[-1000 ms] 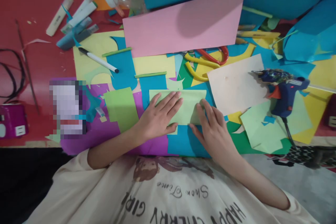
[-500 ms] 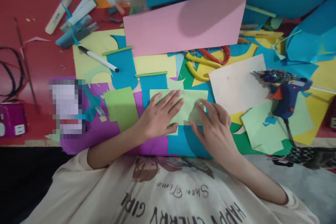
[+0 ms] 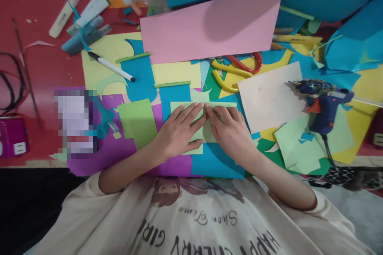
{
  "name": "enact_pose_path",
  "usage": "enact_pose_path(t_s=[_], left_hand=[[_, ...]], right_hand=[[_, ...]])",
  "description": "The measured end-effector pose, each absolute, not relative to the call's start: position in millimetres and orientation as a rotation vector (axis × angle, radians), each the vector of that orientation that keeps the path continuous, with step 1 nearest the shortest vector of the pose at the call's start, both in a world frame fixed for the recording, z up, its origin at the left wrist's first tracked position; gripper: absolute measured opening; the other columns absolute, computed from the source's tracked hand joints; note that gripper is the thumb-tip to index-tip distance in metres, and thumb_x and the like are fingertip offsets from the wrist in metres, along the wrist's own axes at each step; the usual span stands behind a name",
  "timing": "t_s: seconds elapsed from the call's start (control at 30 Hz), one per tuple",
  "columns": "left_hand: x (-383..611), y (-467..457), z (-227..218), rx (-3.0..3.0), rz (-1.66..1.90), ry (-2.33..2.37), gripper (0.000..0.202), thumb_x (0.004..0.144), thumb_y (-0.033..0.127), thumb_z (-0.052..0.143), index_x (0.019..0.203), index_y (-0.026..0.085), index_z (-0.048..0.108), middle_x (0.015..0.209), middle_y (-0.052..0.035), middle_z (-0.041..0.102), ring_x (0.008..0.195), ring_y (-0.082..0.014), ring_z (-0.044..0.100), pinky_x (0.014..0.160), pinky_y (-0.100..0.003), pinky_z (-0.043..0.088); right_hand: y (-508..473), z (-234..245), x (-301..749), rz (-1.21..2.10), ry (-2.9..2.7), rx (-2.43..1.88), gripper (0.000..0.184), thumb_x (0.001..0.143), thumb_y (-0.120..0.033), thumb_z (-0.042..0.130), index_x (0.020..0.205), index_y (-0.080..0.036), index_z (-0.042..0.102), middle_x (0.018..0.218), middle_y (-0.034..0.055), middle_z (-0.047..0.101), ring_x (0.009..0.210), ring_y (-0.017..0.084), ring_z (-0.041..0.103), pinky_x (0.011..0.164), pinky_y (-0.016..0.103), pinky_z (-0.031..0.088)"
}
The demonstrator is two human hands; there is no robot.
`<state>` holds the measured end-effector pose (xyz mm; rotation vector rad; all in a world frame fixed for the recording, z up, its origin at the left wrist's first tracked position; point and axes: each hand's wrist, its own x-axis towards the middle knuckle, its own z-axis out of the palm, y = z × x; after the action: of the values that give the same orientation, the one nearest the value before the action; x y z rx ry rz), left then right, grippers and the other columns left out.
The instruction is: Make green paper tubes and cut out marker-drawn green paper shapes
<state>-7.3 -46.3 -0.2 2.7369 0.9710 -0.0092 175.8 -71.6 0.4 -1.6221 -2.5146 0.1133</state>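
Note:
A pale green sheet of paper (image 3: 206, 131) lies in front of me on blue and purple paper, its far edge running straight across. My left hand (image 3: 182, 129) rests flat on its left part, fingers spread toward that far edge. On the right part lies my right hand (image 3: 226, 127), fingers bent and held close together, with the index fingertip at the far edge beside my left fingertips. Both hands press on the paper; neither wraps round anything. Two thin rolled green paper strips, one of them the nearer strip (image 3: 172, 84), lie just beyond.
A glue gun (image 3: 324, 103) lies at the right, its cord hanging off the near edge. Yellow-handled scissors (image 3: 227, 77) sit beyond my hands below a pink sheet (image 3: 209, 28). A white marker (image 3: 112, 67), several capped markers (image 3: 64, 14) and paper scraps cover the left side.
My right hand has moved left and away from me, from the sheet's right end to near my left fingertips at the far edge. My left hand stays on the paper.

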Motion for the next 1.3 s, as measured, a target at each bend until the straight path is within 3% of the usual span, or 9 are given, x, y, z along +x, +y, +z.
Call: enact_pose_path(t_s=[0.5, 0.7, 0.93, 1.3], left_hand=[[-9, -49, -5, 2.709, -0.005, 0.976, 0.061, 0.092, 0.046, 0.045, 0.143, 0.012, 0.039, 0.154, -0.0189, 0.032, 0.143, -0.0303, 0.032, 0.118, -0.047, 0.023], [-9, -49, -5, 2.77, 0.02, 1.028, 0.069, 0.096, 0.047, 0.036, 0.145, -0.001, 0.032, 0.148, -0.0211, 0.042, 0.14, -0.0286, 0.038, 0.118, -0.041, 0.025], [-16, -50, 2, 2.715, -0.056, 1.152, 0.064, 0.097, 0.047, 0.034, 0.145, 0.005, 0.035, 0.148, -0.018, 0.043, 0.14, -0.0275, 0.039, 0.116, -0.043, 0.028], [-26, -53, 2, 2.654, -0.067, 1.228, 0.062, 0.098, 0.044, 0.032, 0.15, 0.011, 0.027, 0.15, -0.0151, 0.04, 0.14, -0.0281, 0.038, 0.116, -0.05, 0.024]], right_hand=[[-71, -4, 175, 0.254, -2.534, -1.756, 0.047, 0.096, -0.016, 0.036, 0.142, -0.012, 0.045, 0.108, 0.0151, 0.058, 0.091, 0.026, 0.045, 0.075, 0.038, 0.043], [-70, -4, 179, 0.131, -2.53, -1.71, 0.043, 0.096, -0.015, 0.036, 0.135, -0.013, 0.052, 0.102, 0.0122, 0.061, 0.086, 0.024, 0.047, 0.072, 0.036, 0.041], [-72, -1, 190, 0.058, -2.538, -1.752, 0.044, 0.093, -0.014, 0.037, 0.135, -0.011, 0.051, 0.101, 0.0126, 0.061, 0.085, 0.024, 0.047, 0.072, 0.036, 0.037], [-81, 2, 208, -0.068, -2.513, -1.834, 0.044, 0.094, -0.016, 0.036, 0.135, -0.01, 0.048, 0.095, 0.0124, 0.06, 0.082, 0.025, 0.047, 0.068, 0.037, 0.035]])
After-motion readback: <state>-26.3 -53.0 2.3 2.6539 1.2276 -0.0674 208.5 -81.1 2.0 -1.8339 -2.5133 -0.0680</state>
